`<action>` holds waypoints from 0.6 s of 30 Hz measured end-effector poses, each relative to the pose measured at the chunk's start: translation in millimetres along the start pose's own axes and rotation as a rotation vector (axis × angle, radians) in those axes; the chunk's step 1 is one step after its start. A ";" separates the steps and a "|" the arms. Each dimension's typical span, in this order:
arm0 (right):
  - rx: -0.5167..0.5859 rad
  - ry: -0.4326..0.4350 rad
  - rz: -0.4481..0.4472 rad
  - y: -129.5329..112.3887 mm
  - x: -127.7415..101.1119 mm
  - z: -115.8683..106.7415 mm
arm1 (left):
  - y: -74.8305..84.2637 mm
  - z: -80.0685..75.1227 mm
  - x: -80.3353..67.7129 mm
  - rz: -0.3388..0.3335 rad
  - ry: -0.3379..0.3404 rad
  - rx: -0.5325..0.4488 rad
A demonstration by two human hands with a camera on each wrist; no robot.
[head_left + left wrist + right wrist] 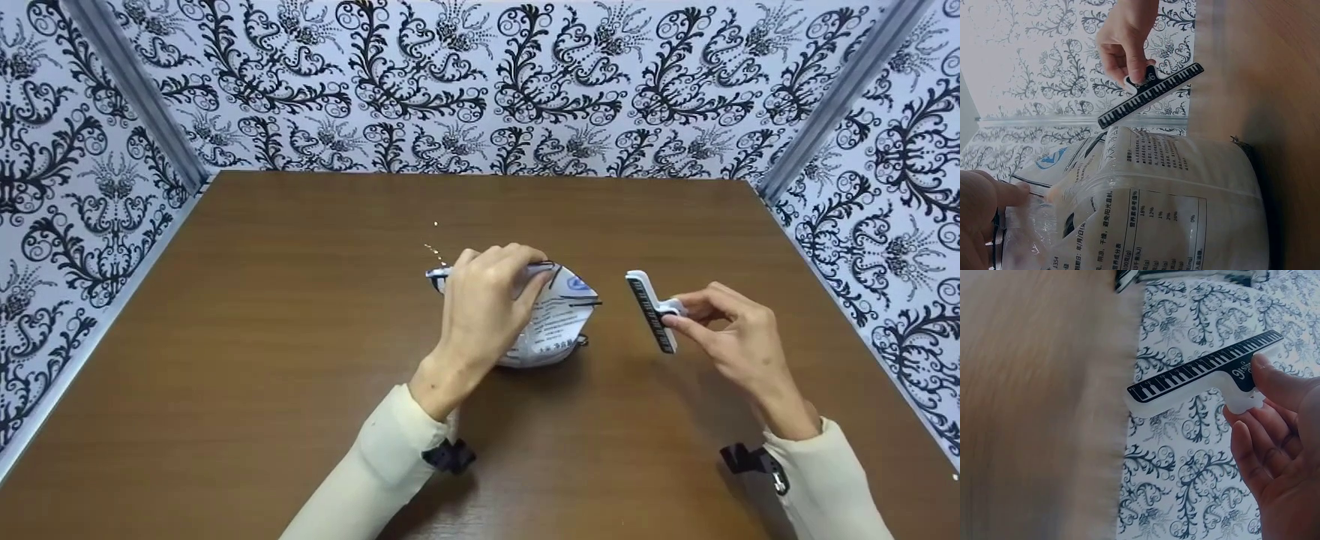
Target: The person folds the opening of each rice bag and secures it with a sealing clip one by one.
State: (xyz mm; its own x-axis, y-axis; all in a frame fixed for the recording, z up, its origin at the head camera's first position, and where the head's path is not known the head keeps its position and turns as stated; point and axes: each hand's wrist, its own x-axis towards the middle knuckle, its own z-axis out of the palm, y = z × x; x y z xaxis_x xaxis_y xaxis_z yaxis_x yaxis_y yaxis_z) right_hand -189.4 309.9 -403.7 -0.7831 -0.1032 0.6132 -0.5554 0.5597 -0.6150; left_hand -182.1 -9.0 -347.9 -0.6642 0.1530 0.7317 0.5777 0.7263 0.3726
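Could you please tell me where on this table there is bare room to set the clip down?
The table is bare wood left of the left hand to the patterned wall, behind the bag to the back wall, and along the near edge between the sleeves. The crowded spot is the narrow gap between bag and clip, pinched by the right hand.

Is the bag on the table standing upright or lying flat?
Upright: the bag stands on the table, its top edge gripped by the left hand.
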 end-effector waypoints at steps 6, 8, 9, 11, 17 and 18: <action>0.026 -0.048 -0.049 -8.0 -0.3 -0.3 | 0.4 -0.1 -0.8 -0.004 0.000 -0.002; 0.038 -0.069 -0.046 -9.8 -1.2 -0.9 | 0.5 0.3 -1.0 -0.005 0.000 -0.002; 0.047 -0.078 -0.043 -10.6 -1.8 -1.2 | 0.6 0.4 -1.0 -0.005 0.001 -0.002; 0.067 -0.095 -0.035 -12.8 -2.5 -1.8 | 0.7 0.6 -1.0 -0.004 0.002 0.000; 0.123 -0.133 -0.017 -21.2 -2.1 -2.1 | 0.6 0.5 -0.7 -0.002 0.008 -0.007; 0.128 -0.137 -0.020 -22.3 -2.1 -1.7 | 0.6 0.5 -0.7 -0.002 0.008 -0.008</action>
State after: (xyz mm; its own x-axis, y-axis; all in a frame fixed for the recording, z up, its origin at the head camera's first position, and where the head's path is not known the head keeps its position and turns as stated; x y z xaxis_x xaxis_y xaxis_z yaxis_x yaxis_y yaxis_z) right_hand -174.9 299.1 -390.5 -0.7977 -0.2292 0.5578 -0.5952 0.4479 -0.6671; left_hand -181.5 -8.3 -348.6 -0.6618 0.1463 0.7353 0.5801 0.7212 0.3785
